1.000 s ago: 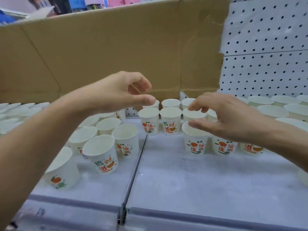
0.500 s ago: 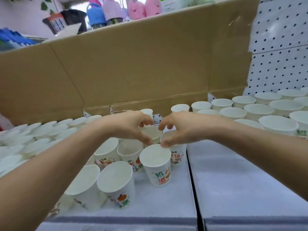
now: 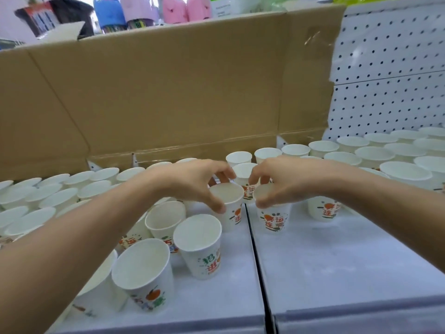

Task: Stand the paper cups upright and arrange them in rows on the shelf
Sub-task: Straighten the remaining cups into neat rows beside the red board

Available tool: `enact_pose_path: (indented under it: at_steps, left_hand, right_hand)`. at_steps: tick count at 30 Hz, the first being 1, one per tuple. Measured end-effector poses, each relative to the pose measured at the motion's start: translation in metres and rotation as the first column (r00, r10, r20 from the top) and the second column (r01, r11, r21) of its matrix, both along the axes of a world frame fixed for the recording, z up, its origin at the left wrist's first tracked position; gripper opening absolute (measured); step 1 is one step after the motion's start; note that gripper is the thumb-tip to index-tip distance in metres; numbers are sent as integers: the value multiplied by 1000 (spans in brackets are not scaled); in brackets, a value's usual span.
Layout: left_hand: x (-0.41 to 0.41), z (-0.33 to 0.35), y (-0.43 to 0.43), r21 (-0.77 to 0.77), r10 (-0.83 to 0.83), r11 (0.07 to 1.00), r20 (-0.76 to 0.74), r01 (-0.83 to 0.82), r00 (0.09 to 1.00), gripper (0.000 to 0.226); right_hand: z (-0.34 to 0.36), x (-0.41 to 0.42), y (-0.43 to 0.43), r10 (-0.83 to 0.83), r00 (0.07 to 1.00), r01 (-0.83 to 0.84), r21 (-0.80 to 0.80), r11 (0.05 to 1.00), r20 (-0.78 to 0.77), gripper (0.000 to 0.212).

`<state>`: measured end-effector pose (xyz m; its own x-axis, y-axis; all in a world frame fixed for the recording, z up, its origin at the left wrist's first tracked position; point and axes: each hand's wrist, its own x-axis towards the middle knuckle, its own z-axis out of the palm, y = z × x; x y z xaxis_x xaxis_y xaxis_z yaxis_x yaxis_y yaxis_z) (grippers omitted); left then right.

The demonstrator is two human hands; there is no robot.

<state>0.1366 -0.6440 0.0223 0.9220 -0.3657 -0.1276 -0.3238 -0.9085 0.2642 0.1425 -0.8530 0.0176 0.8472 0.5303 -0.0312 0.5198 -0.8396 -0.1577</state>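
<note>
Many white paper cups with orange and green print stand upright on the pale shelf [image 3: 337,268]. My left hand [image 3: 192,182] grips the rim of one cup [image 3: 230,213] just left of the seam between shelf panels. My right hand [image 3: 284,182] grips the rim of another cup [image 3: 274,219] just right of that seam. Both cups are upright and sit side by side. Several looser cups, such as a near one [image 3: 199,247] and a big one [image 3: 147,273], stand ungrouped in front of my left arm.
A brown cardboard sheet [image 3: 168,92] lines the back of the shelf, with white pegboard [image 3: 390,75] to its right. Rows of cups [image 3: 375,155] fill the back right and the far left [image 3: 43,194]. A dark seam [image 3: 257,261] splits the shelf panels.
The view has swung rightward and closer. Both hands came together from apart, then each closed on a cup rim; the two held cups now sit either side of the seam.
</note>
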Motion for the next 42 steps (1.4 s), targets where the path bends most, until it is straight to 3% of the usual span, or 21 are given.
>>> enact_pose_path:
  at_steps: [7, 11, 14, 22, 30, 33, 35, 38, 42]
  left_hand:
    - [-2, -1, -18, -131, -64, 990, -142, 46, 988, 86]
    - [-8, -1, -22, -88, 73, 993, -27, -75, 997, 95]
    - [-9, -7, -28, -40, 138, 990, 48, -136, 989, 90]
    - [-8, -9, -40, -181, 104, 978, -6, -103, 995, 75]
    - [-11, -8, -45, -170, 131, 977, 24, -125, 991, 71]
    - [-25, 6, -38, -185, 199, 968, 165, -168, 966, 66]
    - [-43, 16, -24, -261, 232, 949, 204, -176, 951, 57]
    - [-70, 20, 10, -263, 244, 945, 164, -196, 956, 56]
    - [-90, 14, 52, -51, 317, 948, 136, -313, 939, 55]
  right_hand:
    - [2, 1, -28, -2, 1000, 2, 44, 999, -15, 57]
    - [1, 2, -33, 7, 1000, -7, 40, 999, 10, 61]
    - [0, 3, -34, 18, 999, -19, 30, 999, 33, 60]
    - [-1, 4, -39, 20, 999, -22, 64, 998, 37, 59]
    - [-5, 6, -43, 12, 998, -15, 64, 998, 61, 58]
    - [-6, -3, -40, 14, 977, -24, 46, 999, 214, 52]
    - [-9, -14, -31, 61, 959, -107, 156, 982, 277, 47]
    - [-13, -39, -3, 241, 960, -274, 318, 908, 139, 52]
    - [-24, -60, 39, 420, 907, -417, 226, 880, 36, 79]
